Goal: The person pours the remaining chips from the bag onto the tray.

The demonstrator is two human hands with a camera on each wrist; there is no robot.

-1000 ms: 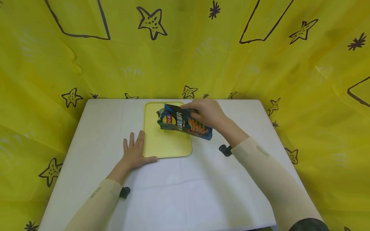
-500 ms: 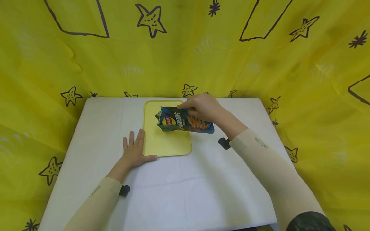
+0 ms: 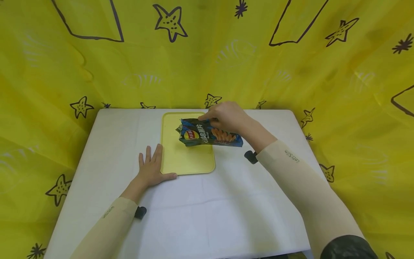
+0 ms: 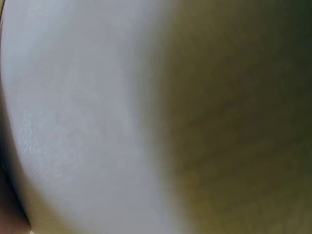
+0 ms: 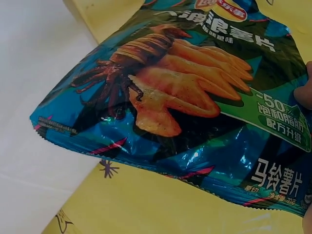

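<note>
A dark blue bag of potato chips [image 3: 207, 133] is held on its side above the yellow tray [image 3: 187, 162]. My right hand [image 3: 228, 117] grips the bag along its upper edge. The bag's left end looks crumpled and lies over the tray, while its right end sticks out past the tray's right side. In the right wrist view the bag [image 5: 170, 107] fills most of the picture, with fingertips [image 5: 304, 92] at its edge. My left hand [image 3: 150, 171] lies with fingers spread at the tray's lower left corner, its thumb along the front rim. The left wrist view is mostly blurred.
A white-covered table [image 3: 194, 216] carries the tray near its back edge. Behind and beside it hangs a yellow curtain [image 3: 181, 72] with drawn starfish. A dark wrist device [image 3: 251, 157] projects below the right sleeve, and another [image 3: 140, 212] beside the left sleeve.
The bag's right end has risen, so the bag lies closer to level. My right hand has moved slightly up with it. My left hand stays in place at the tray.
</note>
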